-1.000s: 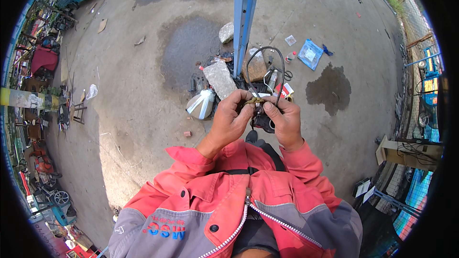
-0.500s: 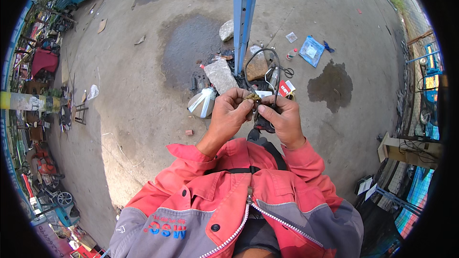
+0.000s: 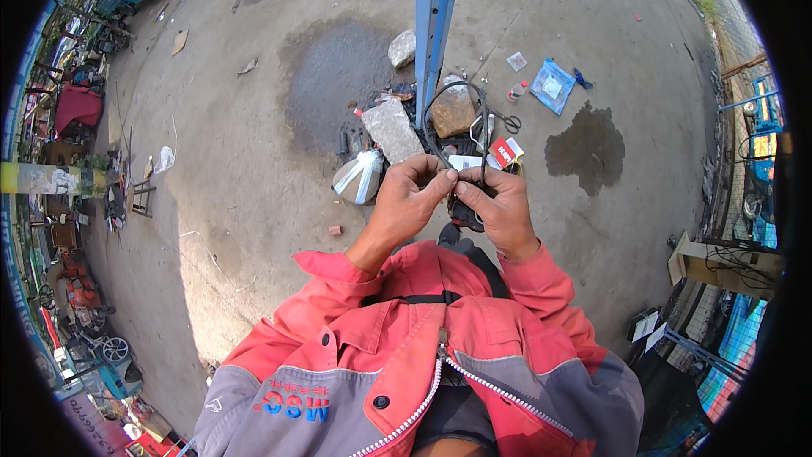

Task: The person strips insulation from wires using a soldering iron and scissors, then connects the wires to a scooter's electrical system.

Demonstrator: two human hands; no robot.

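Cable (image 3: 486, 123) is forming a black loop, mostly right of the blue post's foot (image 3: 420, 118). Left hand (image 3: 409, 200) and right hand (image 3: 502, 210) are pinching it at the bottom. Bending is looking done; whether ends are joining, one cannot tell.

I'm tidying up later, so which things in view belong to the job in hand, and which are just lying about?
In the job: dark cable loop, held by left hand and right hand.
Apparently just lying about: bottle, blue packet, pinkish chunk.
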